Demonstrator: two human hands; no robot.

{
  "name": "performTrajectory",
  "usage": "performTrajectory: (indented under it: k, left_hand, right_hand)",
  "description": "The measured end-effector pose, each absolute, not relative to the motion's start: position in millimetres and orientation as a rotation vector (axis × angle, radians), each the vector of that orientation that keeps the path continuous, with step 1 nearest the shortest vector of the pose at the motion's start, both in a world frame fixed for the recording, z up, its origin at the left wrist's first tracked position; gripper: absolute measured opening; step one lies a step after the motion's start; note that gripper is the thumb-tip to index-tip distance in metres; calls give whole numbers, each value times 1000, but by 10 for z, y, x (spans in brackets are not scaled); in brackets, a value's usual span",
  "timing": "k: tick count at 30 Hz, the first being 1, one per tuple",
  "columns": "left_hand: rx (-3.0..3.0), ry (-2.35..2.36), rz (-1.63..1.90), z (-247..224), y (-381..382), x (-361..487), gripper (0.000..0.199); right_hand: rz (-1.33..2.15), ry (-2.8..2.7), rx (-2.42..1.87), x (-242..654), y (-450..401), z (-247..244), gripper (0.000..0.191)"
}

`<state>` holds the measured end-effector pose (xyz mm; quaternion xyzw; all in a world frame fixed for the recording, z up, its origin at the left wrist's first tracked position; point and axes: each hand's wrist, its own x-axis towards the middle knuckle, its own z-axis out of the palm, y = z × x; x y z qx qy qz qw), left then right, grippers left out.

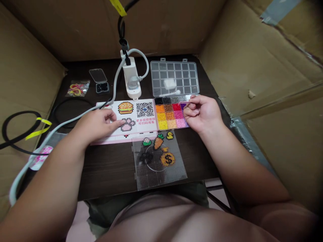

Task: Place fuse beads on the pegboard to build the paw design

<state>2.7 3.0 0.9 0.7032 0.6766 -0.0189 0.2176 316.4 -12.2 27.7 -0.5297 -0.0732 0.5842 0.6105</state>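
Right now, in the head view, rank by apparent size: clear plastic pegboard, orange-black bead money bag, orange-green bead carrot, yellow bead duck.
Largest first:
1. Pegboard
2. Money bag
3. Carrot
4. Duck

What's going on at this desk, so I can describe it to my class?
A person's left hand rests on a printed pattern sheet, thumb at the pink paw. The right hand holds a thin pink tool over the tray of coloured beads. Nearer the person lies a clear pegboard bearing bead figures, among them a carrot, a duck and a money bag.
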Motion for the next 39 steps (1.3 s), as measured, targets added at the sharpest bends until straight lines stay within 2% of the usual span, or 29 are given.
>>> performTrajectory:
  k: [17, 25, 39]
  left_hand:
    - [1898, 1836, -8, 55, -51, 75, 36]
    - [1888, 1830, -12, 83, -51, 70, 32]
    - [1905, 1874, 7, 46, -55, 57, 34]
  right_hand:
    - [1420, -284, -1308, 3175, -146, 183, 17]
    - [1237, -370, -1301, 3140, -225, 279, 23]
    - [1254, -194, -1358, 3172, -227, 372, 22]
